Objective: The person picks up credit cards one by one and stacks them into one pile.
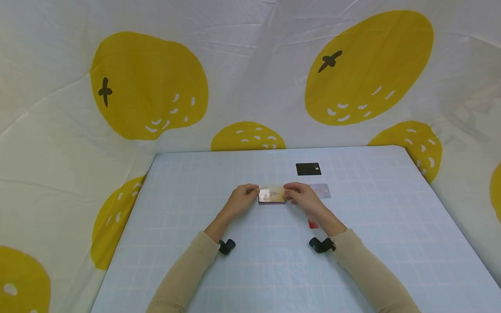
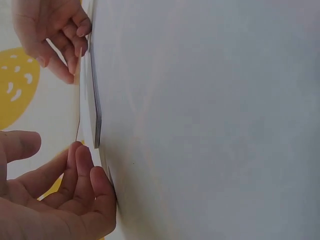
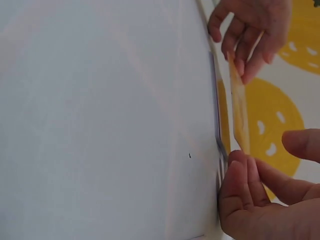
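Observation:
A gold card is held level between my two hands, just above a short stack of cards on the table. My left hand grips the card's left end with its fingertips, and my right hand grips the right end the same way. In the right wrist view the gold card stands slightly apart from the stack beneath it. Beside my right hand lies a pale purple card, partly covered by that hand. The fingertips partly hide the card's ends.
A black card lies farther back on the table, right of centre. The corner of a red card shows under my right forearm. White cloth with yellow fruit shapes hangs behind the table and at its sides.

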Demonstrator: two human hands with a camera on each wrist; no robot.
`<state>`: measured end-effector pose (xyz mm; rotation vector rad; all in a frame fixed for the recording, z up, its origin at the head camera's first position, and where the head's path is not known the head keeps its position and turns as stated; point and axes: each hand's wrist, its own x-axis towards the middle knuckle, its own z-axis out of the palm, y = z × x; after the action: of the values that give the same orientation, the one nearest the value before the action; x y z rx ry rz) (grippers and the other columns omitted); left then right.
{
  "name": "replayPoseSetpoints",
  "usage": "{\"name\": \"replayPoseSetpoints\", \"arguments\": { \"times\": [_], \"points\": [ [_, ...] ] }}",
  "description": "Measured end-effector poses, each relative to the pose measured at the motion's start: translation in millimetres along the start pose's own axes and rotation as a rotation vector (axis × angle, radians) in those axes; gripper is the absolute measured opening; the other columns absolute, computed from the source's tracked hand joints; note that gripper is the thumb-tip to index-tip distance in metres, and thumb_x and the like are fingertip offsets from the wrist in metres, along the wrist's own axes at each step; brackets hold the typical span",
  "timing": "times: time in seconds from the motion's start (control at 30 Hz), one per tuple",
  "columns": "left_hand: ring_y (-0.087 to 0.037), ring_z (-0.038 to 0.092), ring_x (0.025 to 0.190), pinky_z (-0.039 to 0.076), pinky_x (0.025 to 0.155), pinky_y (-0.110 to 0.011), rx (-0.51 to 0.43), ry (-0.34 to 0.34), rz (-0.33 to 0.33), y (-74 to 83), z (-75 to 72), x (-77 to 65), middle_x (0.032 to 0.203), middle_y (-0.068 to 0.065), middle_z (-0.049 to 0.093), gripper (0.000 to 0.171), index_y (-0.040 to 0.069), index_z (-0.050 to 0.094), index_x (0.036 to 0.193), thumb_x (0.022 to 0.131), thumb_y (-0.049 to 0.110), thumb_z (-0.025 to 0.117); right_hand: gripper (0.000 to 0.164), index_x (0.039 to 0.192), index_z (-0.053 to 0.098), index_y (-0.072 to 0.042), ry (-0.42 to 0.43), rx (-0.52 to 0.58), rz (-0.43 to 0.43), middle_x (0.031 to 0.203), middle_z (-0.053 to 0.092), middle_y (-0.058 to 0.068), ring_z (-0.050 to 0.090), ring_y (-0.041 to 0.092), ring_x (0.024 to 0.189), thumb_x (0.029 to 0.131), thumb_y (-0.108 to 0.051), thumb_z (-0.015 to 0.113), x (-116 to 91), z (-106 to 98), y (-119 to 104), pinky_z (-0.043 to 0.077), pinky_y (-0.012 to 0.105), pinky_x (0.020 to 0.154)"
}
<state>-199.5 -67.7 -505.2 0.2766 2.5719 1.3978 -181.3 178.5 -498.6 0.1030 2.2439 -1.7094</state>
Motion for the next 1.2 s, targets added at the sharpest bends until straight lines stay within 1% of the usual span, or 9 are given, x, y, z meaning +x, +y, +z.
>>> {"name": "replayPoseSetpoints", "arguments": {
  "times": [0.1,0.23,0.47,0.57,0.77,1.2],
  "points": [
    [-0.025,0.059,0.120,0.046,0.101,-0.044,0.015,-0.008,-0.014,-0.9,1.0,1.7,0.122,-0.009,0.068,0.035,0.003,0.068,0.125,0.102,0.027,0.057,0.037,0.134,0.060,-0.007,0.001,-0.027,0.009,0.132,0.058,0.012,0.058,0.028,0.109,0.103,-0.026,0.056,1.6,0.6,1.7,0.051,0.037,0.092],
    [-0.026,0.058,0.121,0.046,0.101,-0.045,0.033,-0.021,-0.040,0.6,2.1,2.6,0.123,-0.009,0.067,0.036,0.003,0.068,0.125,0.102,0.028,0.056,0.037,0.135,0.060,-0.007,0.000,-0.040,0.014,0.132,0.058,0.012,0.057,0.028,0.109,0.103,-0.026,0.056,2.4,1.5,2.1,0.050,0.038,0.094],
    [-0.026,0.057,0.122,0.045,0.101,-0.046,0.034,-0.036,-0.054,1.8,2.5,3.2,0.123,-0.010,0.067,0.036,0.003,0.069,0.124,0.102,0.028,0.056,0.039,0.134,0.060,-0.009,0.001,-0.067,0.043,0.130,0.058,0.010,0.057,0.027,0.104,0.101,-0.031,0.059,3.2,1.9,1.3,0.051,0.036,0.089],
    [-0.025,0.057,0.121,0.045,0.102,-0.046,0.043,-0.037,-0.064,2.5,3.2,3.8,0.124,-0.009,0.067,0.036,0.003,0.069,0.124,0.102,0.029,0.056,0.039,0.133,0.060,-0.010,0.001,-0.070,0.052,0.129,0.059,0.010,0.057,0.027,0.105,0.101,-0.032,0.060,3.5,2.0,1.0,0.050,0.036,0.089],
    [-0.024,0.057,0.120,0.045,0.102,-0.046,0.061,-0.042,-0.109,3.2,4.8,6.0,0.124,-0.008,0.067,0.037,0.005,0.069,0.124,0.101,0.031,0.057,0.039,0.133,0.060,-0.011,0.005,-0.095,0.058,0.127,0.059,0.009,0.057,0.028,0.104,0.101,-0.032,0.060,4.3,3.0,-0.1,0.050,0.037,0.090],
    [-0.023,0.058,0.116,0.046,0.100,-0.046,0.096,-0.052,-0.137,3.6,5.8,8.2,0.123,-0.007,0.066,0.038,0.005,0.069,0.123,0.101,0.033,0.056,0.040,0.133,0.060,-0.012,0.012,-0.135,0.082,0.126,0.059,0.008,0.056,0.027,0.106,0.101,-0.035,0.061,6.0,5.9,-0.2,0.050,0.038,0.092]
  ]
}}
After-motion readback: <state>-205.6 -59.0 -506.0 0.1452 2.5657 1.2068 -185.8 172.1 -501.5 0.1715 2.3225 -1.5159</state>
